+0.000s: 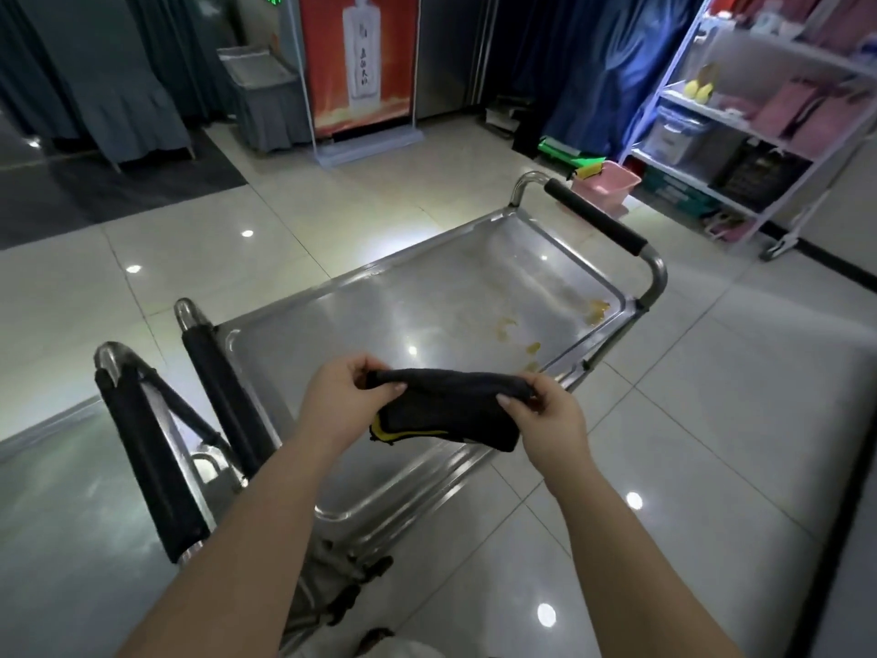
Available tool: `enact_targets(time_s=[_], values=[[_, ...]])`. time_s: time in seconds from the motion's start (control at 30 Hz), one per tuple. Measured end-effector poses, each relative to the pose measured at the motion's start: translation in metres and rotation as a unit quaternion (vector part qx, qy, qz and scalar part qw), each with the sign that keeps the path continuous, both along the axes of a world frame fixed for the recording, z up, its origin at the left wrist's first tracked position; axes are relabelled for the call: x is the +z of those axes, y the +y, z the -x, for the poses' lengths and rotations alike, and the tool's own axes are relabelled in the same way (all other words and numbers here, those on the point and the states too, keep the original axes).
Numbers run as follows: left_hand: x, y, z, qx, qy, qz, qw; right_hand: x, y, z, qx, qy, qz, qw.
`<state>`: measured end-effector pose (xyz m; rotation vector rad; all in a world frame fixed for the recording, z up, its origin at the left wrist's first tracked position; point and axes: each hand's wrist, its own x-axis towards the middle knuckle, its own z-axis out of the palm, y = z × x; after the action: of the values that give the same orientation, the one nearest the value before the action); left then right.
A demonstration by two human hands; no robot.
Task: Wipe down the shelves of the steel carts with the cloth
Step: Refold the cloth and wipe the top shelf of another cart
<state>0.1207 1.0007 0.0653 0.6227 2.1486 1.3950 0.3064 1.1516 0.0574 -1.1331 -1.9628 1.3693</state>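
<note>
**Head view, near to far.** The left hand (349, 396) and right hand (545, 420) each pinch one end of a dark folded cloth with a yellow edge (451, 410), thumbs on top and fingers curled beneath. The cloth is stretched between them above the near edge of the cart, and appears to be clear of the metal.

Below and beyond lies the shallow rimmed top shelf (379, 315) of the stainless steel cart. Yellowish smears (595, 311) mark its far right corner, with a faint streak beside them. Judged from these, this shelf is not yet wiped clean, and the soiled corner is the obvious work left.

At left, the black-padded handle bars of a second steel cart (156, 448) stand just beside the first.

**Hidden or unclear.** Any lower shelves are covered by the top shelf, save for a rim at the near edge, so their condition cannot be told. The second cart's shelves are cut off. Whether the glossy surface at lower left is shelf or floor is uncertain.

Beyond the far black-gripped handle (595, 216) stand a pink plastic basin (605, 182) and a white wire storage rack (712, 111).
</note>
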Motion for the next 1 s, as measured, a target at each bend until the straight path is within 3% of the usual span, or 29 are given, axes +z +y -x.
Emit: enact_targets(time_s=[0.2, 0.5, 0.6, 0.8, 1.0], values=[[-0.010, 0.053, 0.013, 0.035, -0.010, 0.013, 0.999, -0.019, 0.066, 0.026, 0.045, 0.032, 0.014, 0.998], [-0.044, 0.117, -0.006, 0.207, -0.085, 0.033, 0.974, -0.055, 0.171, 0.079, 0.208, -0.006, 0.038, 0.977], [-0.062, 0.125, -0.018, 0.242, -0.106, 0.042, 0.964, -0.067, 0.197, 0.090, 0.231, -0.014, 0.086, 0.969], [-0.101, 0.133, -0.034, 0.303, -0.163, 0.085, 0.935, -0.095, 0.205, 0.105, 0.260, -0.073, 0.084, 0.959], [-0.116, 0.106, -0.018, 0.289, -0.185, 0.148, 0.927, -0.111, 0.179, 0.128, 0.327, -0.137, 0.073, 0.932]])
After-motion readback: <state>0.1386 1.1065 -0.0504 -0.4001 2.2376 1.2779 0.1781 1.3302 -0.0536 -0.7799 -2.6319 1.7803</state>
